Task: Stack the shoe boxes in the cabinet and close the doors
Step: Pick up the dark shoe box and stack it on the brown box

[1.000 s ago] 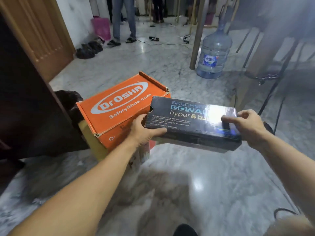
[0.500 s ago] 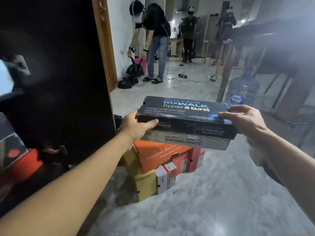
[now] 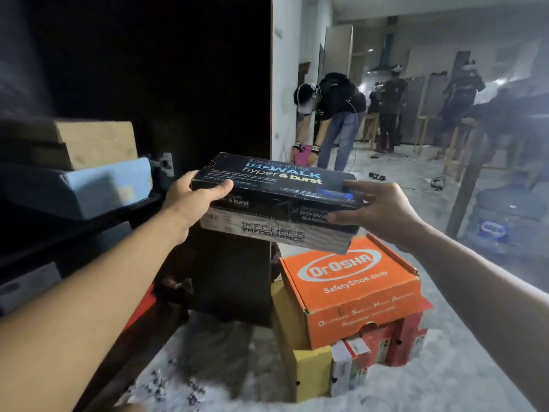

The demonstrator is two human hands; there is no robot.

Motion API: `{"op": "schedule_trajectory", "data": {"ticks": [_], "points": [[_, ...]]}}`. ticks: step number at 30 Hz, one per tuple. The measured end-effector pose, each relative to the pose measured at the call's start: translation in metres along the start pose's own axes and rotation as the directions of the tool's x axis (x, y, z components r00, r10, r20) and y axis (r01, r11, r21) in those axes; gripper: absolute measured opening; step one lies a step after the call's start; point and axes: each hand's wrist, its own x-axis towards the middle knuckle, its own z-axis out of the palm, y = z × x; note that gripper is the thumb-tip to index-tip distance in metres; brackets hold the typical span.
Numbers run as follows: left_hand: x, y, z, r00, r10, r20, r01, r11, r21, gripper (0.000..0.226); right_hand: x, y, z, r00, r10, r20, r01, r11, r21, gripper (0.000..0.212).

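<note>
I hold a black Skechers shoe box (image 3: 276,203) in the air at chest height, in front of the open dark cabinet door (image 3: 190,84). My left hand (image 3: 193,200) grips its left end, thumb on the lid. My right hand (image 3: 377,209) grips its right end, fingers along the lid edge and the side. Below it, an orange Dr.Osha box (image 3: 353,286) tops a pile on the floor, with a yellow box (image 3: 300,361) and red boxes (image 3: 401,337) under it. On the cabinet shelves at left lie a tan box (image 3: 98,144) and a light blue box (image 3: 101,185).
A person (image 3: 332,120) bends over beyond the cabinet door, and others stand further back. A water jug (image 3: 505,218) and a table leg (image 3: 466,188) are at right. Small dark bits (image 3: 175,388) lie scattered on the marble floor near the cabinet's base.
I have lifted the black box off the pile and swung it left toward the cabinet. My view has turned left, bringing the shelves with boxes into sight.
</note>
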Motion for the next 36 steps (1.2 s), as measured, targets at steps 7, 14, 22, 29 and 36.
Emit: {"op": "schedule_trajectory", "data": {"ticks": [7,14,22,29,36], "points": [[0.033,0.017,-0.079,0.969,-0.052,-0.24,0.04,0.998,-0.056,0.072,0.034,-0.062,0.064,0.981,-0.195,0.008,0.194,0.981,0.012,0.07],[0.066,0.048,-0.141,0.905,-0.033,-0.424,-0.029,0.99,-0.14,0.095,0.075,-0.124,0.117,0.959,-0.283,-0.032,0.285,0.952,0.114,0.072],[0.122,0.094,-0.198,0.822,0.115,-0.558,-0.16,0.987,-0.033,0.045,0.118,-0.185,0.162,0.925,-0.375,-0.053,0.378,0.901,0.214,0.075],[0.165,0.1,-0.235,0.82,0.068,-0.568,-0.077,0.997,0.009,0.063,0.147,-0.243,0.226,0.888,-0.449,-0.099,0.459,0.856,0.239,0.043],[0.201,0.065,-0.259,0.895,-0.06,-0.442,0.015,0.994,-0.105,0.091,0.17,-0.287,0.285,0.859,-0.512,0.008,0.499,0.84,0.215,0.047]]}}
